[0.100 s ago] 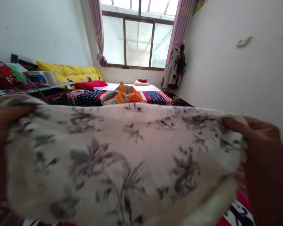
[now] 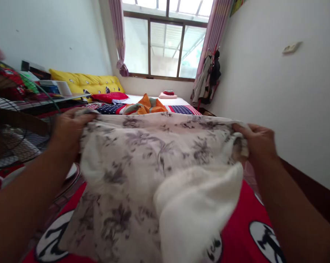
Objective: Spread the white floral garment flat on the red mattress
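Observation:
A thin white cloth with grey floral print [image 2: 145,157] is stretched between my two hands, its upper edge pulled nearly straight. My left hand [image 2: 70,128] is closed on the upper left corner, and my right hand [image 2: 259,142] pinches the upper right corner. The cloth's lower part hangs down and billows, with a plain white fold [image 2: 194,204] turned out at the lower right. Whether it is a garment or a plain sheet I cannot tell. Beneath it lies a red cloth with black-and-white round patterns [image 2: 244,212], partly covered.
A fan with a wire guard [image 2: 14,124] stands close on the left. Beyond the floral cloth is a bed holding an orange and grey cloth [image 2: 148,105], a red pillow [image 2: 110,96] and a folded pink cloth [image 2: 167,96]. Clothes hang on a rack [image 2: 208,76] by the window.
Both hands have moved farther from me with the floral cloth and appear smaller. The cloth's lower part has swung out, showing the white fold and more of the red cloth below.

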Demonstrator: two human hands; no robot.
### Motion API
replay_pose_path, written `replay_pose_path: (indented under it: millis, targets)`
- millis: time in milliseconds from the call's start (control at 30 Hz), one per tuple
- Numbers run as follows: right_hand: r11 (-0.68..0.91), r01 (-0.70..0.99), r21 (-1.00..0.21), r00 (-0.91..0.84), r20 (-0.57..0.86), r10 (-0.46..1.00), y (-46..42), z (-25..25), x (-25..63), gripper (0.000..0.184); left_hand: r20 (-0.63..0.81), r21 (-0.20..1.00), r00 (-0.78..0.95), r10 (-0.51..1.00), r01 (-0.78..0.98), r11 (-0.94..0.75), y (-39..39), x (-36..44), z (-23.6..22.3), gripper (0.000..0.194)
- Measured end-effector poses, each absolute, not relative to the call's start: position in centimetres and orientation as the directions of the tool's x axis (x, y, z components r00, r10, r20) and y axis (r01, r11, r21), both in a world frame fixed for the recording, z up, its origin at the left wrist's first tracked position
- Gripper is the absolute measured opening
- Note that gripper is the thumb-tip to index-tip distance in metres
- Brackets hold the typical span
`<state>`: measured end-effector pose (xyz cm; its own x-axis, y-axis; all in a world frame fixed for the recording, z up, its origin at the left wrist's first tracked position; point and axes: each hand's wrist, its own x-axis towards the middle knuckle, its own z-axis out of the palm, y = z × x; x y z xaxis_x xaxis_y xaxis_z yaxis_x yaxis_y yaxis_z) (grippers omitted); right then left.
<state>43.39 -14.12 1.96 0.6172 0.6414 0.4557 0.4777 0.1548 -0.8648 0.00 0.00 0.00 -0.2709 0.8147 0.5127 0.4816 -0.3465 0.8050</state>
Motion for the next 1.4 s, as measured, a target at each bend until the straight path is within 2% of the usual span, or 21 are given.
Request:
replay_pose_path:
  millis: [100,167,233,300,367,433,533,600,700,767,800,867,933,967,1033,1133,1233,1333,1400]
  targets:
    - [0.096,0.507,-0.856,0.654,0.455,0.604,-9.3,-1.8,44.8,0.055,0.39,0.864,-0.292,0.873,0.445,-0.237,2.5,1.6,-2.5,0.06]
    - [0.064,0.618,-0.783,0.613,0.531,0.585,-9.2,-5.8,44.7,0.05,0.396,0.849,-0.329,0.857,0.488,-0.205,2.6,1.9,-6.7,0.073]
    - [0.125,0.692,-0.711,0.469,0.574,0.671,-11.3,-10.3,43.2,0.04,0.428,0.758,-0.223,0.876,0.616,-0.214,1.4,1.4,-11.8,0.061]
    - [0.187,0.675,-0.713,0.353,0.535,0.767,-14.6,-14.6,40.7,0.03,0.419,0.656,-0.055,0.906,0.709,-0.26,-0.7,0.6,-16.9,0.052]
    - [0.224,0.659,-0.718,0.241,0.484,0.841,-17.7,-18.0,37.6,0.023,0.355,0.617,0.001,0.935,0.751,-0.235,-3.0,-0.1,-20.8,0.054]
    - [0.239,0.658,-0.714,0.174,0.454,0.874,-19.7,-20.1,34.6,0.021,0.291,0.574,0.002,0.957,0.8,-0.176,-5.0,-0.2,-22.9,0.066]
    - [0.242,0.65,-0.72,0.106,0.402,0.91,-19.8,-21.2,31.6,0.022,0.257,0.543,0.002,0.966,0.827,-0.146,-6.7,1.2,-23.3,0.076]
    - [0.228,0.66,-0.716,0.086,0.374,0.924,-18.6,-21.1,30.8,0.024,0.235,0.605,0.051,0.971,0.774,-0.187,-7.5,2.8,-22.3,0.066]
    - [0.141,0.727,-0.672,0.135,0.341,0.93,-16.6,-20.8,31.2,0.041,0.106,0.722,0.285,0.953,0.637,-0.271,-9.4,5.0,-19.9,0.047]
    - [0.035,0.778,-0.627,0.172,0.265,0.949,-15.9,-20.6,32.1,0.061,-0.041,0.762,0.489,0.871,0.579,-0.289,-11.1,5.2,-18.4,0.041]
    - [-0.009,0.801,-0.598,0.168,0.21,0.963,-15.7,-20.4,32.6,0.063,-0.126,0.77,0.568,0.813,0.573,-0.281,-11.9,4.7,-17.7,0.04]
    - [-0.043,0.837,-0.546,0.119,0.104,0.987,-15.8,-20.0,33.6,0.045,-0.296,0.753,0.645,0.704,0.612,-0.244,-13.0,2.6,-16.6,0.038]
    - [-0.017,0.83,-0.557,0.054,0.049,0.997,-15.8,-19.1,34.4,0.018,-0.408,0.685,0.608,0.681,0.697,-0.212,-13.0,-0.2,-15.9,0.036]
    - [-0.002,0.806,-0.592,0.027,0.033,0.999,-15.7,-18.5,34.7,0.012,-0.414,0.644,0.568,0.711,0.735,-0.212,-12.6,-1.5,-15.5,0.035]
    - [0.003,0.728,-0.685,-0.022,-0.02,1.0,-14.9,-16.9,35.3,0.015,-0.323,0.571,0.509,0.798,0.777,-0.265,-11.2,-3.2,-15.0,0.031]
    - [-0.032,0.649,-0.76,-0.078,-0.109,0.991,-12.8,-14.4,36.0,0.022,-0.021,0.47,0.454,0.891,0.791,-0.392,-8.5,-2.9,-14.8,0.031]
    - [-0.024,0.657,-0.753,-0.039,-0.066,0.997,-11.3,-13.1,35.8,0.019,0.234,0.381,0.379,0.896,0.812,-0.443,-5.9,-0.3,-16.0,0.048]
    - [0.006,0.642,-0.767,0.009,0.015,1.0,-11.7,-13.3,34.4,0.011,0.222,0.333,0.374,0.9,0.839,-0.431,-3.8,2.1,-17.8,0.073]
    - [-0.004,0.548,-0.836,-0.034,-0.027,0.999,-12.8,-14.1,33.0,0.011,0.13,0.34,0.374,0.918,0.853,-0.396,-3.4,3.2,-18.2,0.063]
